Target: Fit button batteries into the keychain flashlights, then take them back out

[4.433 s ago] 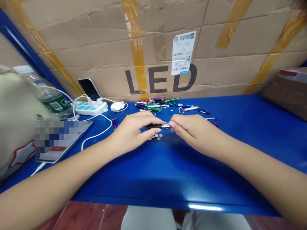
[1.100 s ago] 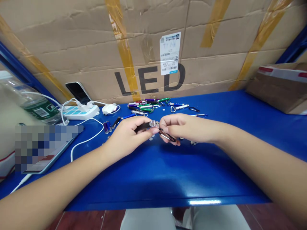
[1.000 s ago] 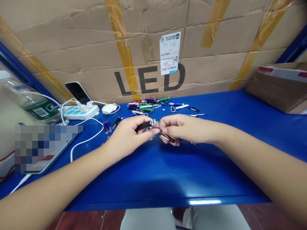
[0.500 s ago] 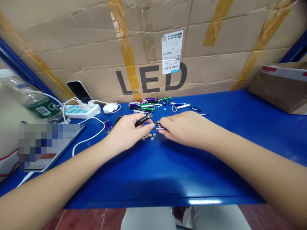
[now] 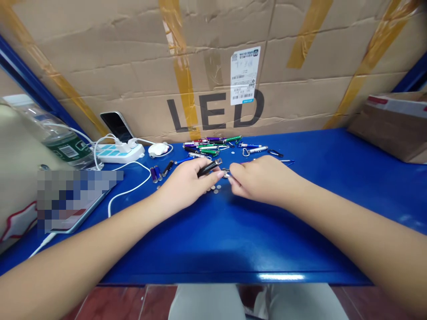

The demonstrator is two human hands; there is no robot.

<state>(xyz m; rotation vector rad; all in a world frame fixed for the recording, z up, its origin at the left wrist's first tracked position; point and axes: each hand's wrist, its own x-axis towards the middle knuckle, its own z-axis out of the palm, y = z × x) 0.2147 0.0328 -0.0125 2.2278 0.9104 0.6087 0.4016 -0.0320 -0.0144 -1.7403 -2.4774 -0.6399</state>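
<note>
My left hand [image 5: 187,180] is closed around a black mini flashlight tube [image 5: 209,167] whose silver end points up and right. Facing it, my right hand [image 5: 256,177] pinches a small dark and silver piece [image 5: 227,173], mostly covered by the fingers, so its kind is unclear. The fingertips of both hands nearly meet over it. Below them on the blue table [image 5: 207,240] lie several small round discs [image 5: 216,189], like button cells. Behind the hands is a loose pile of colored mini flashlights [image 5: 208,146], some with carabiner clips.
Short purple and blue tubes [image 5: 155,173] lie left of my left hand. Farther left are a power strip [image 5: 125,153] with white cables, a phone [image 5: 116,126], a tablet [image 5: 80,209] and a bottle [image 5: 66,142]. A large carton [image 5: 133,80] stands behind; a brown box [image 5: 390,126] sits right.
The view has shifted slightly, so most things sit a little farther right. My hands stay close together, and the black loop between them shows less now. The black tube remains in my left hand.
</note>
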